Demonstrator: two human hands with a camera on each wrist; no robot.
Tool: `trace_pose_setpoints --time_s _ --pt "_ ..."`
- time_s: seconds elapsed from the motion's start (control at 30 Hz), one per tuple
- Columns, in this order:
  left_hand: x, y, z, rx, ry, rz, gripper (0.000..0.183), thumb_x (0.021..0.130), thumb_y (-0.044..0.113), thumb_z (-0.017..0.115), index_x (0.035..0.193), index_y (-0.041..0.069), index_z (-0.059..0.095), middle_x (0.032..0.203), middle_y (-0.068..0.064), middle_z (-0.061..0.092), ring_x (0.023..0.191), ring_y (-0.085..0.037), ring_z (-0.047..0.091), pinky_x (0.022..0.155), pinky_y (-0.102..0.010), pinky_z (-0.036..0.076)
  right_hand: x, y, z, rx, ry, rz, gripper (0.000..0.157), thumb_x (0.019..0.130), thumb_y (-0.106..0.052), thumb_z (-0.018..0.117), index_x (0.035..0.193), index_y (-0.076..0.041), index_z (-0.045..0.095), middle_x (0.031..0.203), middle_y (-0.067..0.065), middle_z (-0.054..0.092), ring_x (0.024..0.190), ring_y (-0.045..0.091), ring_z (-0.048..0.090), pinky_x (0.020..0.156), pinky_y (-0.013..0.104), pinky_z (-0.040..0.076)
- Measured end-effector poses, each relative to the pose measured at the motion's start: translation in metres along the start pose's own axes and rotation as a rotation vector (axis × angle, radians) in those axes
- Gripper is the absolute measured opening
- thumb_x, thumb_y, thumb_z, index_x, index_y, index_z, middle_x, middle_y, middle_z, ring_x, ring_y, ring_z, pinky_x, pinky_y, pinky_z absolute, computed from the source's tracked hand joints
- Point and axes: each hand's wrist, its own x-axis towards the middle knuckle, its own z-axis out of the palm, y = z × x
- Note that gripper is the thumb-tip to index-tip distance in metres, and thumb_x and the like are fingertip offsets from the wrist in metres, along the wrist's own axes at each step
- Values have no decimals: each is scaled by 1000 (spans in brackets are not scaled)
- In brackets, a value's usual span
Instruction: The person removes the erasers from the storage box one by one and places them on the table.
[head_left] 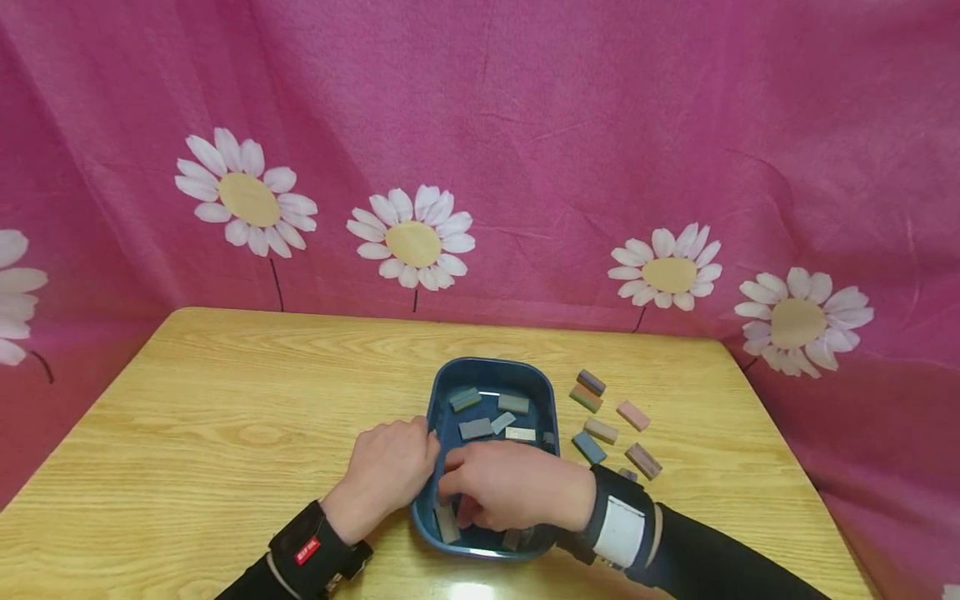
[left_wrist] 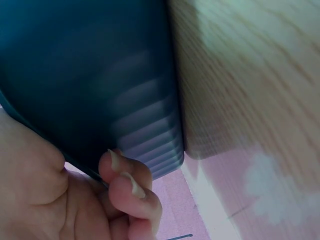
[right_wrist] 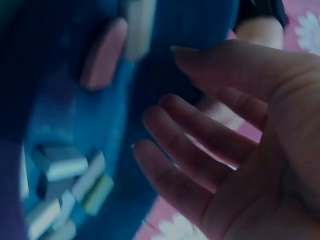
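Note:
A dark blue plastic tub stands on the table with several small rectangular blocks inside, among them a beige block near its front left. My left hand grips the tub's left rim, its curled fingertips against the outer wall. Reaching over the right side, my right hand is inside the tub. In the right wrist view its fingers are loosely bent and hold nothing; a pink block with a slanted end lies nearby. My right hand hides part of the tub's floor in the head view.
To the tub's right, several loose blocks lie on the wooden table, including a pink block, a blue block and a brown block. A pink cloth with daisies hangs behind the table.

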Motion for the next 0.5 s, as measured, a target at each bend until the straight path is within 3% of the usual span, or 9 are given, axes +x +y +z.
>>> trace_pose_setpoints --time_s 0.23,0.33,0.5 --pt "0 0 1 24 12 -2 30 97 29 49 79 8 58 56 -1 43 48 -16 44 43 -30 32 10 2 17 -64 -96 -119 27 85 -18 73 108 -31 73 100 -11 58 87 2 49 71 15 46" --pt "0 0 0 30 20 4 30 97 29 49 78 8 58 56 -1 45 48 -16 45 43 -31 34 12 2 26 -114 -64 -145 21 84 -21 73 102 -32 73 102 -10 56 90 4 48 73 16 45" --pt "0 1 0 24 15 0 29 97 29 49 78 8 58 57 -1 46 49 -16 45 44 -31 35 14 1 34 -100 -15 -146 13 86 -21 71 95 -30 72 99 -11 56 91 4 49 76 18 45"
